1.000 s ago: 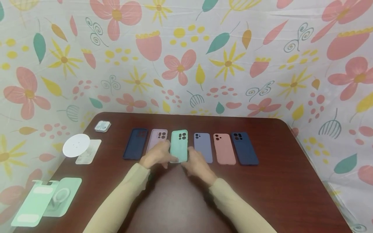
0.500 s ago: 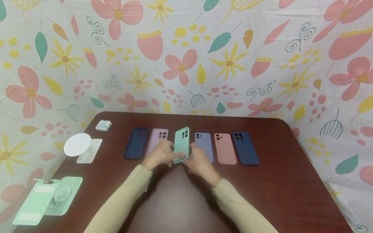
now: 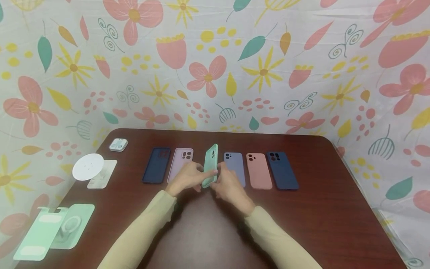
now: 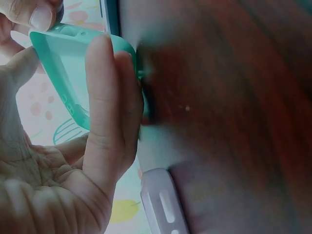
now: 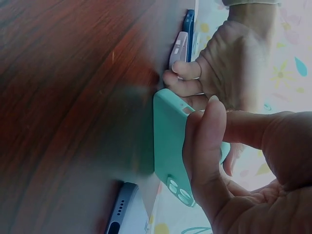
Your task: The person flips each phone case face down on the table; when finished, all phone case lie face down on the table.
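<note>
Between both hands, a mint green phone case [image 3: 210, 162] is tipped up onto its long edge, its camera cutouts toward the top. My left hand [image 3: 187, 177] grips its lower left part, thumb across the case. On the right lower corner, my right hand [image 3: 230, 186] pinches it with curled fingers. The left wrist view shows the hollow inside of the case [image 4: 63, 58]; the right wrist view shows its smooth back [image 5: 171, 136]. Left of the hands lies a lilac phone case [image 3: 178, 157], partly hidden by the left hand. A periwinkle case [image 3: 236, 168] lies beside the right hand.
Further along the row are a navy case [image 3: 156, 166] at left, and a pink case [image 3: 258, 172] and a blue case [image 3: 283, 172] at right. A boxed earphone set [image 3: 118, 145], a white round-topped stand [image 3: 89, 167] and a green stand [image 3: 40, 235] line the table's left side.
The mint case has gone from lying nearly flat, back up, to standing tilted on its edge, turned by both hands. The other cases have stayed where they were.
</note>
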`<state>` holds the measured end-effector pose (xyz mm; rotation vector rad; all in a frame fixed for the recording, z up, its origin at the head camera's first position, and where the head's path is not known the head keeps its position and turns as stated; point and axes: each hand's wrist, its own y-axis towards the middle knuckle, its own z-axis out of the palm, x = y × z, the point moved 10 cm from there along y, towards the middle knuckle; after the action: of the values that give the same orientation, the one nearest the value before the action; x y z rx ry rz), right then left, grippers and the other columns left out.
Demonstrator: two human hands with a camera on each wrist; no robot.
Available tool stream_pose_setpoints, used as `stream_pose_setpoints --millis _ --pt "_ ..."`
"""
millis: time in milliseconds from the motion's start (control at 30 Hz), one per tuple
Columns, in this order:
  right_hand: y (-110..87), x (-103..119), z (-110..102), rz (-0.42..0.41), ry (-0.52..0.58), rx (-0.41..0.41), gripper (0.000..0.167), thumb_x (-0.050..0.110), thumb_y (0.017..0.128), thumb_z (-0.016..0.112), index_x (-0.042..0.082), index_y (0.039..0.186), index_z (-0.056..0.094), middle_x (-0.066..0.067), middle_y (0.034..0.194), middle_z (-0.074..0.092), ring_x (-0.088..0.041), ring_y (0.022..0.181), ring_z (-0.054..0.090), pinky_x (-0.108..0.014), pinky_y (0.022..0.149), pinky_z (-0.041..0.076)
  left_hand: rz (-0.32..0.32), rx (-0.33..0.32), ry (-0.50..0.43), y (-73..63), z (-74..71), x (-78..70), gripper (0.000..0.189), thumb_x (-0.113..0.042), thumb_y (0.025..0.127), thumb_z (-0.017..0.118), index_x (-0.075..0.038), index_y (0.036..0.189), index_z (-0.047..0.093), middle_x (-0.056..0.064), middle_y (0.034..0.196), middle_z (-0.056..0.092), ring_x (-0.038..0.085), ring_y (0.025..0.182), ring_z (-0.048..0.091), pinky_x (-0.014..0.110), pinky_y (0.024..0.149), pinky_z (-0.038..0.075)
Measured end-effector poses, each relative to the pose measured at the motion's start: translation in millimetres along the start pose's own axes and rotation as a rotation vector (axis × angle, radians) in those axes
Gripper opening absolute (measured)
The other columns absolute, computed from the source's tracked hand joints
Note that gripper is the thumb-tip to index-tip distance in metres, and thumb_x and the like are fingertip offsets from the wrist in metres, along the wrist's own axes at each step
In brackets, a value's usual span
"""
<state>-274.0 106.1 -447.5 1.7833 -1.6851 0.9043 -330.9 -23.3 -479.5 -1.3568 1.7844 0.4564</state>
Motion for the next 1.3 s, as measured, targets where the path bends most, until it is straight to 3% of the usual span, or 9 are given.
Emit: stream_pose_setpoints --millis 167,333,667,833,1000,1133,1300 --pt "-1.3 7 -1 -0.017 0.014 -0.007 0.063 0.003 0.096 0.079 -0.004 0.149 0.046 -0.009 0.081 0.073 -0.013 0.051 0.066 -0.028 0.055 0.054 -0.009 0.027 -0.030 -0.5 1.4 -0.3 0.075 -0.070 0.094 0.073 0.001 0.116 0.074 0.009 0.083 0.079 0.020 0.058 0.078 0.031 0.066 0.065" --pt "-0.7 8 1 -0.007 0.026 -0.002 0.063 0.002 0.097 0.078 -0.003 0.150 0.045 -0.009 0.082 0.073 -0.014 0.052 0.068 -0.029 0.054 0.056 -0.029 0.087 -0.137 1.7 7.2 4.5 0.081 -0.066 0.097 0.073 0.006 0.133 0.067 0.013 0.086 0.081 0.022 0.063 0.080 0.036 0.066 0.067" --pt "5.8 0 15 0.015 0.009 0.070 0.073 0.005 0.096 0.081 -0.007 0.156 0.041 -0.008 0.077 0.074 -0.014 0.053 0.070 -0.028 0.056 0.056 -0.090 0.170 -0.307 -0.1 7.1 16.7 0.075 -0.053 0.100 0.076 0.009 0.141 0.062 0.019 0.092 0.082 0.021 0.068 0.080 0.037 0.068 0.068" --pt "11.4 -6 23 0.029 0.009 0.111 0.074 0.009 0.095 0.083 -0.009 0.155 0.043 -0.008 0.076 0.074 -0.014 0.053 0.070 -0.029 0.055 0.058 -0.092 0.075 -0.366 -3.3 -8.1 12.7 0.061 -0.034 0.098 0.083 0.005 0.140 0.062 0.015 0.087 0.078 0.017 0.064 0.075 0.034 0.066 0.067" --pt "15.5 -10 30 0.037 -0.011 0.144 0.068 0.010 0.095 0.083 -0.011 0.151 0.049 -0.008 0.075 0.073 -0.016 0.053 0.069 -0.029 0.054 0.057 -0.058 -0.042 -0.344 -7.2 -25.4 5.5 0.038 -0.016 0.095 0.086 0.002 0.124 0.069 0.011 0.083 0.072 0.014 0.056 0.070 0.037 0.062 0.066" --pt "17.1 -14 34 0.044 -0.043 0.155 0.065 0.011 0.095 0.083 -0.012 0.147 0.054 -0.007 0.073 0.072 -0.016 0.053 0.068 -0.028 0.053 0.055 -0.072 -0.099 -0.309 -13.1 -33.8 4.9 0.028 -0.013 0.094 0.086 0.000 0.115 0.071 0.010 0.081 0.074 0.014 0.052 0.069 0.036 0.059 0.065" --pt "17.6 -14 35 0.036 -0.061 0.151 0.055 0.010 0.094 0.084 -0.013 0.138 0.061 -0.007 0.069 0.071 -0.016 0.052 0.068 -0.027 0.052 0.054 -0.106 -0.119 -0.296 -17.8 -39.7 9.7 0.028 -0.016 0.094 0.086 -0.003 0.115 0.072 0.010 0.080 0.075 0.014 0.052 0.071 0.028 0.055 0.060"
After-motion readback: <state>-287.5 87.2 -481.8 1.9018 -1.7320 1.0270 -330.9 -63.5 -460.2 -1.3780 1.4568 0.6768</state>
